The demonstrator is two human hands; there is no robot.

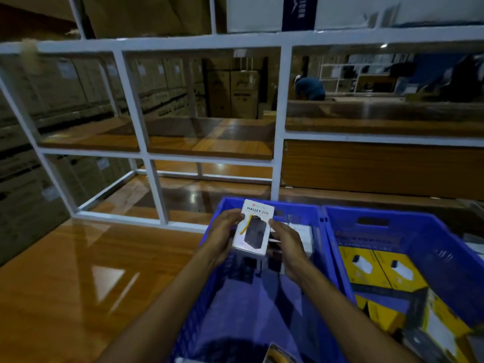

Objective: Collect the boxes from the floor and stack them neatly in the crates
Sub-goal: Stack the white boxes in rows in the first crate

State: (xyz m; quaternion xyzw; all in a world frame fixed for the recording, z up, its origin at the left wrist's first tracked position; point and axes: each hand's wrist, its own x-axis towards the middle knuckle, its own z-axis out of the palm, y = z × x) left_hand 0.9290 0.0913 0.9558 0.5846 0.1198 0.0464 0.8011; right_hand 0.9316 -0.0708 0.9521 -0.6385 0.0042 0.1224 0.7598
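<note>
Nearest, both bare forearms reach forward over the left blue plastic lattice crate point(209, 284). The left hand point(225, 229) and the right hand point(288, 239) together hold the small white cardboard retail box printed "HALLEY 20K" point(254, 229), fingers curled round its long edges, one hand on each side. The box hangs face-up over the far half of this crate, above what look like other pale boxes point(303, 231) lying against the far wall.

The box is probably stiff card with a dense power bank inside, so compact but weighty for its bulk. Its finish looks smooth and may slip in a loose pinch. Gripping the two long side edges, as here, seems the soundest hold, and it keeps the printed face up for squaring against its neighbours. Corners would likely dent if dropped.

Touching on the right stands a second blue plastic lattice crate point(392, 218), with flat yellow cardboard boxes point(379, 268) packed in rows on its bottom.

Both crates sit on a glossy orange-brown wooden floor point(78, 271) that mirrors the lights. Beyond stands a white-painted metal rack frame point(146, 142), then stacked brown cardboard cartons point(65, 79), and far off a person in a blue top point(310, 87), bent over.
</note>
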